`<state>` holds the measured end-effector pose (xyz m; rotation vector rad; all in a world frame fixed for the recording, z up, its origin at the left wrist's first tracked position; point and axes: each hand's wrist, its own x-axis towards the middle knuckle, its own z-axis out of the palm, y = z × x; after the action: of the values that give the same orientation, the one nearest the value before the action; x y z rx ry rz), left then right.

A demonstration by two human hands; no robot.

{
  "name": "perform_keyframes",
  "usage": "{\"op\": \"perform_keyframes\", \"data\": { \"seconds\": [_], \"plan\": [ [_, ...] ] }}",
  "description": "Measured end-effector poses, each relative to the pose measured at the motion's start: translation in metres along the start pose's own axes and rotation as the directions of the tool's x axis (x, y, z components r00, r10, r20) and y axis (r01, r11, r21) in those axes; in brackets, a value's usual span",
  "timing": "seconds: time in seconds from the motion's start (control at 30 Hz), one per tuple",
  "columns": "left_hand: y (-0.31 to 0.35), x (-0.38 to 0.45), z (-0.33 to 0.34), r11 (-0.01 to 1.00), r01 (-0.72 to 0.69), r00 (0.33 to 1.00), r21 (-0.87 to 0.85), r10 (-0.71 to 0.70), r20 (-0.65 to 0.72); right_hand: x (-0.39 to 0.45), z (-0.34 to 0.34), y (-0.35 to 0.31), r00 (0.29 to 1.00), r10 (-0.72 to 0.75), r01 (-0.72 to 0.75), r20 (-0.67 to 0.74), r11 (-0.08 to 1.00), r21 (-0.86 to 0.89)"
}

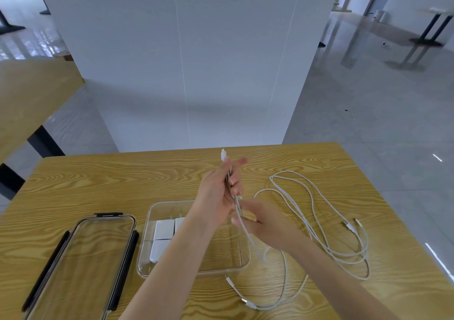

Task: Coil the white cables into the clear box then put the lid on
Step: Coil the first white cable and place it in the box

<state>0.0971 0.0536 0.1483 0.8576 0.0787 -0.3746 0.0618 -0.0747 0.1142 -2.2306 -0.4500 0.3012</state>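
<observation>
Head view: left hand [221,192] gripping white cable [248,231] upright above clear box [147,253]; right hand [260,221] pinching strand just below, nearer trailing slack. Lid [81,265] lying left; remaining cables [319,221] right.

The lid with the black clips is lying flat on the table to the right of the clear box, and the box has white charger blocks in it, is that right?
Not quite. In the head view the lid lies flat on the table to the left of the clear box, not the right. The rest holds: it has black clips, and white charger blocks sit in the box.
</observation>
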Motion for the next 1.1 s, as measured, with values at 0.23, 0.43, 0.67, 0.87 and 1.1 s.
{"op": "perform_keyframes", "data": {
  "seconds": [0.23,0.43,0.67,0.87,1.1],
  "plan": [
    [0.009,-0.010,-0.004,0.994,-0.092,0.995,0.061,0.090,0.046,0.009,0.002,-0.005,0.957,0.221,-0.061,-0.189,0.787,0.614],
    [0.009,-0.004,-0.011,0.990,-0.135,0.988,0.049,0.138,-0.066,0.011,0.006,-0.018,0.878,0.476,-0.303,0.055,0.461,0.834],
    [0.009,0.000,-0.018,0.991,-0.127,0.984,0.031,0.130,-0.123,0.009,0.018,-0.002,0.969,0.217,-0.237,0.120,0.665,0.708],
    [0.028,-0.009,-0.009,0.990,-0.117,0.993,-0.084,0.115,-0.031,0.014,0.032,0.033,0.958,0.279,-0.281,0.063,0.874,0.397],
    [0.035,-0.044,0.003,0.996,-0.020,0.991,0.089,0.009,0.132,0.053,0.007,0.045,0.941,0.300,-0.236,-0.154,0.912,0.337]
  ]
}}
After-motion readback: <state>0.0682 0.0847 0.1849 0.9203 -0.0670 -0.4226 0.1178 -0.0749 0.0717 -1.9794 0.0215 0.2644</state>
